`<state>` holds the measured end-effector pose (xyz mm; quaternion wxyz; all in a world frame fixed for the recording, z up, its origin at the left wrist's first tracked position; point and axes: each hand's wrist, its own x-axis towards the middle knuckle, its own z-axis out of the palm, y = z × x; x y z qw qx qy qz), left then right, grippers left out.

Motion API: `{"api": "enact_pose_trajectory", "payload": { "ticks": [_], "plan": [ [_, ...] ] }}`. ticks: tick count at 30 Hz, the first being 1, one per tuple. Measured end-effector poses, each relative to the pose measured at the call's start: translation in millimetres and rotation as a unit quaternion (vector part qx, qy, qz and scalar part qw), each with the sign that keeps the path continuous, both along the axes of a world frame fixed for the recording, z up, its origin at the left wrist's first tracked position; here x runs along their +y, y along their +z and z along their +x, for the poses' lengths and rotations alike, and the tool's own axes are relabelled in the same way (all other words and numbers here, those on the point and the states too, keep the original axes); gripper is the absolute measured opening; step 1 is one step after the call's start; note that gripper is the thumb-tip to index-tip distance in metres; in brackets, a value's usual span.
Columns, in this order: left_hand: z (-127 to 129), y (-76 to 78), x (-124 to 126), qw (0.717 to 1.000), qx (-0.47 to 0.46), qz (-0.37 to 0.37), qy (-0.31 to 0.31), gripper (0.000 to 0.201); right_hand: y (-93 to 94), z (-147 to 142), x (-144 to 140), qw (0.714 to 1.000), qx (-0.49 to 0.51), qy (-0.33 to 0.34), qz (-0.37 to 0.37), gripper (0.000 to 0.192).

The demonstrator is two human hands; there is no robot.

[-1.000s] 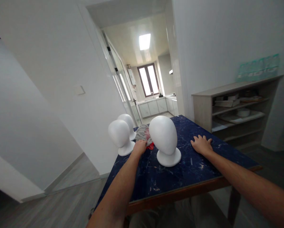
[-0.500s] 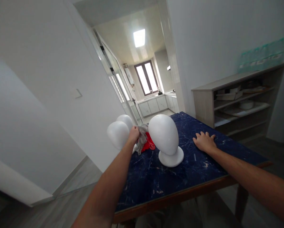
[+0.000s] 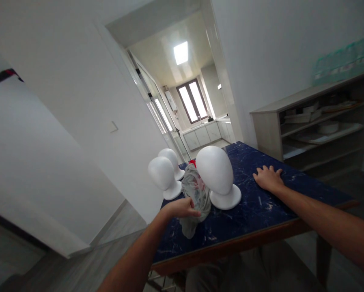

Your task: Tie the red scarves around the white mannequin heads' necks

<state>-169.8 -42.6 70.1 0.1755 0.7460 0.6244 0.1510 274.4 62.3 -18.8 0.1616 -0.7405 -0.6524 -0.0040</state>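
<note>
Working gently at the blue bench point(image 3: 257, 221)

Shelf unit point(image 3: 266, 134), right of frame: pale boxes point(image 3: 300, 117) inside. White head form point(image 3: 215, 170), centre, stands beside the grey cloth point(image 3: 204, 201), lower centre, probably best kept low and clear of it. Right grip point(image 3: 268, 178) lies spread wide on the bench; left grip point(image 3: 181, 207) meets the cloth, pinching or not, cannot tell.
</note>
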Motion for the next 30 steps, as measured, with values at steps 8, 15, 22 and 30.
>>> {"api": "enact_pose_trajectory", "payload": {
  "ticks": [8,15,22,30],
  "plan": [
    [14.9,-31.7,-45.7,0.996,0.037,0.065,-0.038,0.037,1.5,0.6,-3.2,1.0,0.007,0.004,-0.001,0.054],
    [2.4,9.6,-52.3,0.994,0.008,0.099,0.036,0.015,3.8,-2.9,-7.4,1.0,-0.002,0.002,0.005,0.051],
    [0.0,27.0,-39.5,0.836,-0.524,0.113,0.115,0.022,6.0,-1.9,-9.0,1.0,-0.005,0.001,0.007,0.052],
    [3.8,39.3,-54.5,0.633,-0.76,0.001,0.146,0.021,7.2,-1.1,-8.9,1.0,-0.004,0.003,0.003,0.052]
  ]
}}
